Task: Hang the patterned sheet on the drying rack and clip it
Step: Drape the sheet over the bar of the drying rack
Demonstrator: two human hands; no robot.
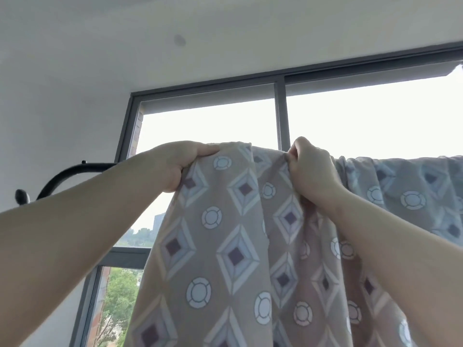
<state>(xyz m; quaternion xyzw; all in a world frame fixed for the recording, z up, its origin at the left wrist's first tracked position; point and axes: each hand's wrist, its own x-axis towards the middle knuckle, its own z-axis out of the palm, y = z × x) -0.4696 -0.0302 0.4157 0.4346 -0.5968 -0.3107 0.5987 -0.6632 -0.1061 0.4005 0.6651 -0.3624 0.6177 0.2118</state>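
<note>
Seen from the head camera, the patterned sheet (225, 246) looks like thin, soft woven cloth; it drops in long loose folds and daylight glows through it, so I judge it light and limp, with no stiffness of its own; it will probably slide on a smooth rail if one side hangs longer than the other; the best place to take hold is the top fold where it crosses the rail, gathering the layers together, and a clip would bite there too; no clip is in view; the sheet lies draped over the drying rack (75, 171), whose black curved tube and knobbed end show bare only at the left; to the right the cloth sits bunched along the rail, and in the middle it hangs down near the camera and out of frame, in front of the window (280, 108); the left grip (180, 166) pinches the sheet's left top corner, thumb laid flat along the top and fingers behind the cloth, hidden; the right grip (310, 169) is curled tight round a gathered pleat at the top edge, just right of the window's middle post; the print is a taupe ground with pale blue-white diamonds round dark purple squares, set among white segmented rings; the far right part looks greyer and bluer against the light
</note>
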